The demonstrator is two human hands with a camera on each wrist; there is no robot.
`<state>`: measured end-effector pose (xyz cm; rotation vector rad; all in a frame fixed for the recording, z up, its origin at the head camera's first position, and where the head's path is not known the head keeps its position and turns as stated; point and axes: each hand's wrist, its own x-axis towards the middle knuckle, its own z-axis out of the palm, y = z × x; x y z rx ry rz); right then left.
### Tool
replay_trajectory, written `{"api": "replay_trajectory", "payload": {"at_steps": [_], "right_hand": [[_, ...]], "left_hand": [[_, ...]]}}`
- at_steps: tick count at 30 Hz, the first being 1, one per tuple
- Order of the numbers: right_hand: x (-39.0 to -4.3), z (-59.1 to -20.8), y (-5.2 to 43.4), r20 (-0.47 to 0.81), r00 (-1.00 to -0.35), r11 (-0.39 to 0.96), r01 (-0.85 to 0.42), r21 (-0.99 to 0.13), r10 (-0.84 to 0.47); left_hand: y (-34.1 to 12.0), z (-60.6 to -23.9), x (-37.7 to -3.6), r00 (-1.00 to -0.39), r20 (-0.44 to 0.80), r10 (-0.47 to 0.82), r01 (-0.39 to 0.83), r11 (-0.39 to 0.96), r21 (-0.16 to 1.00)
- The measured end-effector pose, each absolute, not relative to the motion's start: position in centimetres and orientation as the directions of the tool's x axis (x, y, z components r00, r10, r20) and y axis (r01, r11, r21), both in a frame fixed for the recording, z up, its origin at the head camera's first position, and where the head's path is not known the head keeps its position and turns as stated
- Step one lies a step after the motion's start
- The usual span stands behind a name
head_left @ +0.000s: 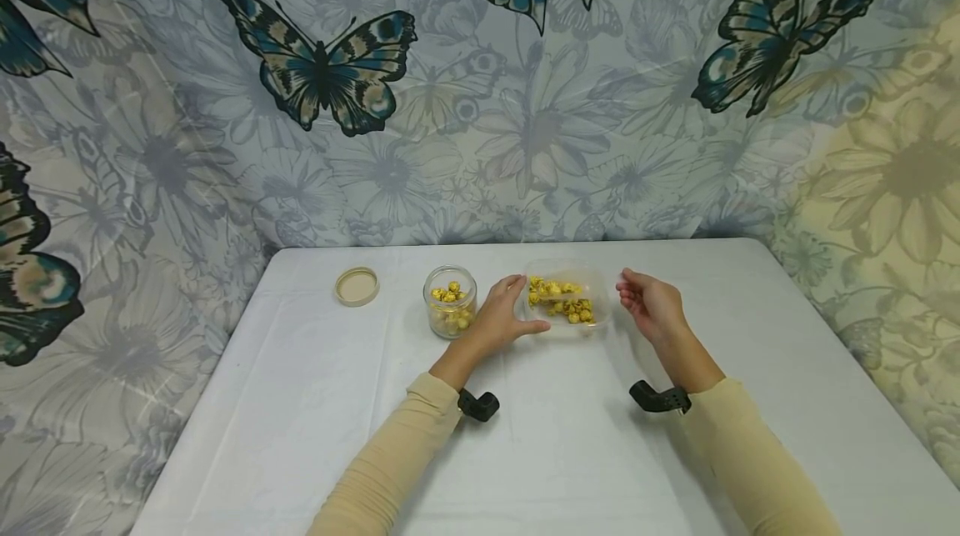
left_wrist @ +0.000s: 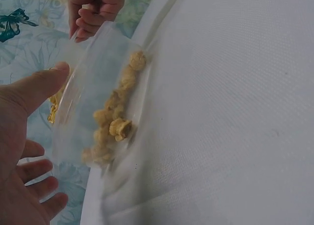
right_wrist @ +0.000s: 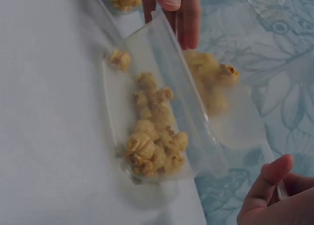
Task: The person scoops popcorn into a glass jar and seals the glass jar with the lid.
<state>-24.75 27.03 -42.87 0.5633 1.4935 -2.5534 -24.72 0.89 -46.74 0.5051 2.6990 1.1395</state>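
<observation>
A clear plastic container of yellow popcorn stands on the table. My left hand is at its left end, thumb and fingers spread; whether the fingertips touch the wall I cannot tell. On the other side, my right hand pinches the handle of a translucent plastic spoon. The spoon's broad bowl carries several popcorn pieces above the container's rim. To the left of my left hand is an open glass jar, partly filled with the same popcorn.
A round lid with a gold-coloured rim lies left of the jar. White cloth covers the table. Behind its far edge hangs a floral backdrop with butterflies.
</observation>
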Motion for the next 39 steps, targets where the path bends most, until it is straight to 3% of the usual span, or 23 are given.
{"api": "replay_trajectory", "payload": {"at_steps": [39], "right_hand": [[-26.1, -38.7, 24.6, -0.260, -0.964, -0.507, 0.201, -0.838, 0.049]], "left_hand": [[-0.3, -41.1, -23.6, -0.944, 0.113, 0.309, 0.287, 0.606, 0.742]]}}
